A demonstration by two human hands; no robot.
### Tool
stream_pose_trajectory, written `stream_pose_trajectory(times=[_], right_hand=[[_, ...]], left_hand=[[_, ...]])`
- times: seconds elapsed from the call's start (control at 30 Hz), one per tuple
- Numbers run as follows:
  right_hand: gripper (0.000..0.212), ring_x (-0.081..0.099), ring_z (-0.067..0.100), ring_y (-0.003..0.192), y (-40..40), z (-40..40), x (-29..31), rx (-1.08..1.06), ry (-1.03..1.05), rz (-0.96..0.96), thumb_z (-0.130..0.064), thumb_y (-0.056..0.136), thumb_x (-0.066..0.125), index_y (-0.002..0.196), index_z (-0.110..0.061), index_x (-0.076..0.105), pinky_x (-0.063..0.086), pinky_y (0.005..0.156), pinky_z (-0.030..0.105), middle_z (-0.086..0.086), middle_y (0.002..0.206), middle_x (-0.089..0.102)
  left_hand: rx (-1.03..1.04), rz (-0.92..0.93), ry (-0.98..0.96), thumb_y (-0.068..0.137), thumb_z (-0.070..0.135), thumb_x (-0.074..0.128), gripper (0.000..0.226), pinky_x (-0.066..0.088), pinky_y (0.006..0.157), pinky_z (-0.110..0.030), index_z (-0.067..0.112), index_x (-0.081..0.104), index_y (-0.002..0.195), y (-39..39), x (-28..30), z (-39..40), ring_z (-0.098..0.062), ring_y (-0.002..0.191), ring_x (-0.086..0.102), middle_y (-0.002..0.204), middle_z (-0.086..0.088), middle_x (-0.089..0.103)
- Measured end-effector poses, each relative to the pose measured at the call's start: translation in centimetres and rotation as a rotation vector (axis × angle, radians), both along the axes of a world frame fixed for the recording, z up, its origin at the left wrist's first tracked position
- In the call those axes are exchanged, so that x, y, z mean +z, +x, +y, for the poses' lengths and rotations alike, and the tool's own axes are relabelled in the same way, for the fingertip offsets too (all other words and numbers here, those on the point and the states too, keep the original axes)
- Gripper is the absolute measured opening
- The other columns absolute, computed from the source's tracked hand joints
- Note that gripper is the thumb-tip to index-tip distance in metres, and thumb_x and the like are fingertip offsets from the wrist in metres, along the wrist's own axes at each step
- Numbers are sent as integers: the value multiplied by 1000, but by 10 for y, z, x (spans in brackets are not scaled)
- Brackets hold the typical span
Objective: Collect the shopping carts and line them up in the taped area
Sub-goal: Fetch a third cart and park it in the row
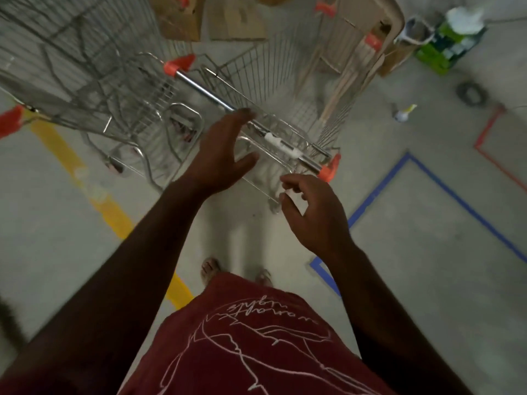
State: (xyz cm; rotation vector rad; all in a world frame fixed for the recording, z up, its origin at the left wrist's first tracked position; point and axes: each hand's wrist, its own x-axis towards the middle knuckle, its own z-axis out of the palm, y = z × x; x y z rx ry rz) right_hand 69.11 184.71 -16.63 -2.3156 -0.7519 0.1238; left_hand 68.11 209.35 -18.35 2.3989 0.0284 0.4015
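cart (273, 89) handle (211, 95) just ahead — left hand (219, 155) and right hand (310, 215) open.

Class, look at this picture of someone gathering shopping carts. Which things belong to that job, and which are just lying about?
Part of the job:
shopping cart in front
its handle bar
second cart on the left
left hand
right hand
blue floor tape
yellow floor tape
red floor tape

Just lying about:
cardboard boxes
green package
coiled cable
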Motion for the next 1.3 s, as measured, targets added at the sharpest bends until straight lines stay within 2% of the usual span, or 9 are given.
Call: stream_pose_trajectory(times=[0.1, 0.2, 0.27, 0.37, 0.47, 0.6, 0.7, 0.9, 1.3], right_hand=[[34, 57, 14, 121, 16, 15, 1, -25, -1, -97, -25, 97, 67, 130, -18, 64, 49, 102, 37, -5, 126, 66], [40, 57, 16, 125, 42, 32, -8, -79, -11, -168, -31, 95, 66, 133, -19, 61, 40, 114, 39, -4, 131, 65], [47, 59, 20, 126, 57, 40, -16, -123, -95, -153, -37, 94, 66, 137, -19, 60, 34, 115, 38, -2, 133, 65], [50, 66, 28, 120, 76, 48, -30, -227, -350, -41, -44, 93, 65, 139, -25, 58, 20, 118, 46, 2, 127, 71], [51, 70, 29, 114, 94, 51, -37, -317, -538, 44, -66, 94, 50, 131, -32, 58, 11, 123, 65, 1, 114, 76], [79, 63, 28, 127, 103, 53, -35, -331, -650, 144, -86, 92, 22, 132, -30, 61, 3, 123, 66, 0, 127, 72], [82, 67, 29, 119, 83, 60, -35, -378, -689, 85, -85, 92, 16, 124, -28, 65, 6, 123, 67, 3, 117, 75], [78, 73, 26, 104, 11, 89, -42, -516, -658, 17, -85, 94, 22, 112, -28, 72, 13, 124, 65, -1, 102, 78], [75, 74, 22, 87, -161, 108, -55, -770, -668, -19, -86, 92, 29, 89, -25, 71, 24, 122, 61, -2, 85, 77]], left_hand=[[42, 117, 38, 96, 56, 52, 69, 16, 125, -59, 18, 46, 153, 28, -9, 22, -28, 158, 22, 166, -6, 37], [104, 182, 12, 98, 63, 39, 67, 7, 124, -59, 17, 55, 144, 53, -15, 31, -24, 153, 33, 153, -2, 54], [92, 215, 45, 94, 68, 35, 71, 8, 123, -60, 17, 58, 138, 65, -23, 34, -23, 148, 41, 141, 0, 62], [17, 238, 166, 89, 68, 43, 73, 9, 121, -63, 17, 58, 139, 76, -41, 44, -26, 153, 33, 150, -2, 55], [-30, 219, 271, 87, 68, 56, 67, 18, 119, -65, 21, 61, 135, 89, -53, 50, -28, 147, 42, 140, 0, 61], [-26, 87, 404, 84, 76, 58, 59, 32, 114, -56, 28, 70, 117, 104, -62, 64, -28, 123, 60, 121, 1, 69], [-41, 47, 446, 77, 85, 59, 66, 29, 113, -47, 33, 68, 118, 97, -65, 80, -22, 131, 54, 136, 5, 62], [-125, 34, 418, 71, 99, 45, 79, 37, 105, -46, 27, 69, 93, 66, -68, 108, -24, 104, 62, 97, 8, 68], [-325, -2, 385, 65, 100, 54, 77, 31, 102, -44, 29, 70, 90, -53, -78, 111, -18, 97, 60, 93, 13, 66]])
